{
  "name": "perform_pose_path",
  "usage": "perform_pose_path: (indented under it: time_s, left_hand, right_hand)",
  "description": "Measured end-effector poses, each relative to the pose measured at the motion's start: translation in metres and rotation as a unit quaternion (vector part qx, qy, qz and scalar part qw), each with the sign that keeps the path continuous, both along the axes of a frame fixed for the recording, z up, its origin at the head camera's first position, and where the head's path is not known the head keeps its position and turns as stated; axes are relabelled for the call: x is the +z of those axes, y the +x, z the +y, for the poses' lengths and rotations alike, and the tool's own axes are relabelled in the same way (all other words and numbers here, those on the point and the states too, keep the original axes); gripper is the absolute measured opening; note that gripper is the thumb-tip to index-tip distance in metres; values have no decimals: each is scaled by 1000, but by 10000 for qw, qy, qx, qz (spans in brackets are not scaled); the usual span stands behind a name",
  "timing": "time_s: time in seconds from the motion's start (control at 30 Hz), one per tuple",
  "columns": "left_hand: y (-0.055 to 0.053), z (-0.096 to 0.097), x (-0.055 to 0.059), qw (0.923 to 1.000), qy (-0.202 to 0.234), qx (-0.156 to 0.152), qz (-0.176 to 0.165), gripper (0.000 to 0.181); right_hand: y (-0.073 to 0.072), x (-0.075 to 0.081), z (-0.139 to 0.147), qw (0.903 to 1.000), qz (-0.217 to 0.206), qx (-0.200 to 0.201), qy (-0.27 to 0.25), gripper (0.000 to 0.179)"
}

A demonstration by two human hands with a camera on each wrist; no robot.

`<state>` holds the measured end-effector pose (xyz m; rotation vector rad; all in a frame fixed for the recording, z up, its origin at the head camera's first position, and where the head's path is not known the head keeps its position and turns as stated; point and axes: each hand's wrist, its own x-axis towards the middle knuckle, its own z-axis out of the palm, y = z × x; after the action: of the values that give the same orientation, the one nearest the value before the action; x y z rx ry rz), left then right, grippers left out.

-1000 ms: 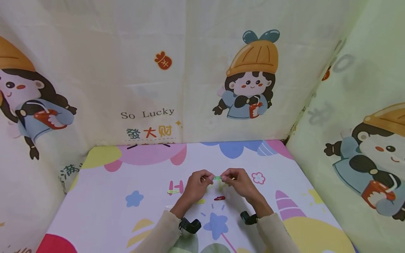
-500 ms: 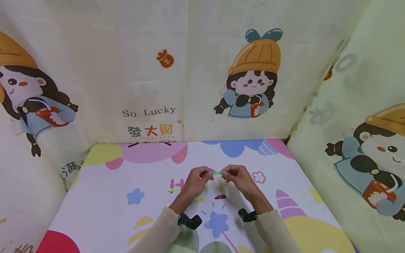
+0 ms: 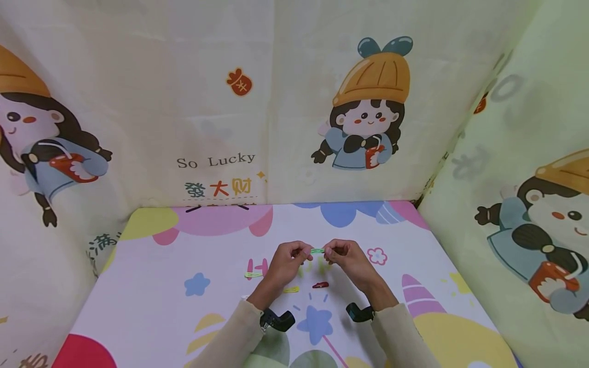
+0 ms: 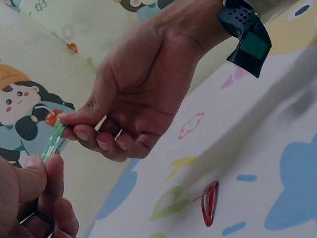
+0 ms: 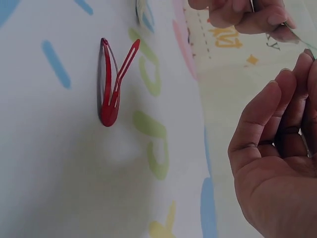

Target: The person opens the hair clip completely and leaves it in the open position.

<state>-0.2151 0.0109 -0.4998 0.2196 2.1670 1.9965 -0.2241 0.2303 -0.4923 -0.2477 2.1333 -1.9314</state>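
Fingers (image 4: 55, 174) at both ends of green clip (image 4: 52, 141)

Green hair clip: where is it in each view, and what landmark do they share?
Head: green hair clip, right of center, below mid-height.
Left wrist: left side, slightly below mid-height.
Right wrist: right edge, upper half, only a pale sliver showing.
Shared landmark: red snap hair clip, visible in all three.

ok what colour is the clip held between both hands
Green; the clip shows best in the left wrist view.
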Motion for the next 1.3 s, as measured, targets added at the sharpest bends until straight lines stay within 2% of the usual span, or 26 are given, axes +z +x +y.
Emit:
perform_pose_path:
  time_s: [0.2,0.37,0.63,0.87,1.03,1.17,1.3]
  left_hand:
    - [0,0,1,9992,-237,12,310,21]
    - [-2,0,-2,9965,-400,168,717,18]
    - [-3,2,-4,9874,-649,438,1377,9]
    - [-1,6,-4,9703,-1477,867,1711,15]
    - [1,7,-3,9521,-2056,1008,2026,19]
    - [3,7,-3,9387,-2406,1078,2221,20]
    - [3,6,-2,9301,-2652,1031,2321,19]
  right_hand:
    - [-1,-3,0,9997,-212,-139,-26,34]
    - [-1,-3,0,9992,-272,-282,5,40]
    - [0,-2,-2,9983,-376,-452,-52,27]
    - [0,0,-5,9946,-661,-699,-382,31]
    - [0,1,-5,9928,-754,-820,-435,28]
    - [0,-2,-4,9951,-464,-871,-93,26]
    - [1,-4,-4,9934,150,-912,679,19]
